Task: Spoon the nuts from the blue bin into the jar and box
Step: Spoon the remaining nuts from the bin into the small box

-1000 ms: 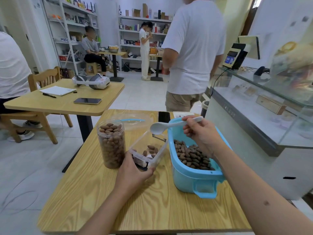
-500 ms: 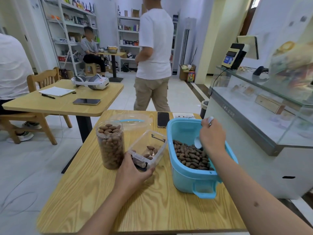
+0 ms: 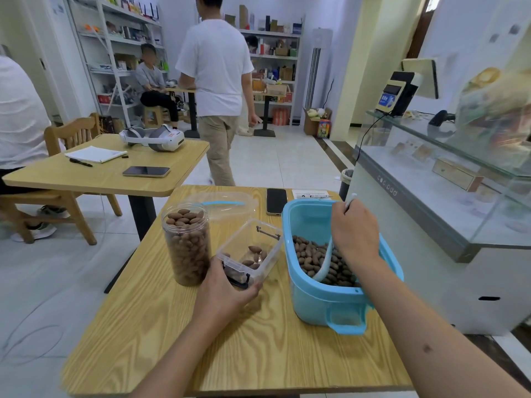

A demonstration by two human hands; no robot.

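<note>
Far left, a second wooden table [image 3: 94, 179] held a notebook [image 3: 94, 154], a pen [image 3: 81, 162], a phone [image 3: 146, 171] and a white headset [image 3: 152, 138]. On the near table [image 3: 161, 326], the clear jar [image 3: 187, 244] stood upright, filled nearly to the rim with nuts, no lid on. Just right of it sat the clear plastic box [image 3: 249, 251], tilted toward the bin, a few nuts in its bottom. Left hand [image 3: 227, 294] gripped the box's near corner, fingers curled around it. A clear lid [image 3: 224, 205] lay behind jar and box; a black phone [image 3: 276, 201] and a paper card [image 3: 311, 193] lay at the far edge. Right of the box, the blue bin [image 3: 324, 303] stood on the table, brown nuts [image 3: 309, 255] covering its floor. Right hand [image 3: 355, 234] was clenched around the white spoon [image 3: 326, 267] handle, bowl dug down into the nuts near the bin's front wall. Farther right stood a glass counter [image 3: 431, 202]. A person in a white shirt [image 3: 217, 67] stood behind, back turned.
</note>
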